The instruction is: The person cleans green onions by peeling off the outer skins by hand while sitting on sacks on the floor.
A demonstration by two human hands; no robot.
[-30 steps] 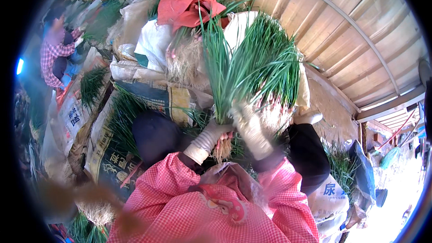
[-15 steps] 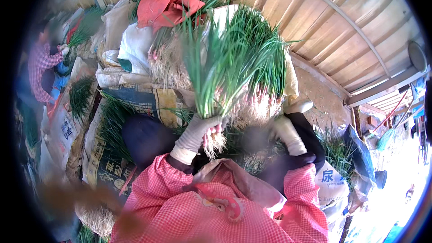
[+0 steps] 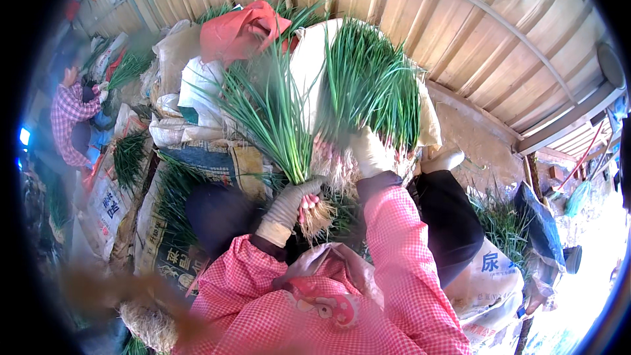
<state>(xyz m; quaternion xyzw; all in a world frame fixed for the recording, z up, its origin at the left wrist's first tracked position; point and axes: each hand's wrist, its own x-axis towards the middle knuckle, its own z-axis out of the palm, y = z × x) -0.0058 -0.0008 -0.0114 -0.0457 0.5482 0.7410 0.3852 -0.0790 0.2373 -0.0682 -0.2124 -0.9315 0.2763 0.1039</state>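
My left hand (image 3: 292, 202), in a pale grey glove, is closed round a bunch of spring onions (image 3: 284, 133). Their long green leaves fan up and to the left, while pinkish bulbs and stringy roots hang below my fingers. Ahead and to the right, my gloved right hand (image 3: 370, 152) reaches to the front of a large heap of spring onions (image 3: 388, 82). It touches the heap around the bulbs and lower stems. The fingers of that hand are blurred and partly hidden, so their grip does not show.
A red cloth (image 3: 243, 31) and white sacks (image 3: 202, 89) lie behind the bunch. Printed sacks (image 3: 490, 276) and more greens (image 3: 496, 220) are at my right. At far left another person (image 3: 71, 115) in a checked shirt holds greens. A corrugated wall (image 3: 460, 33) stands behind.
My right hand has moved from beside my right knee forward and left to the heap. The bunch in my left hand has tipped left and sits slightly lower.
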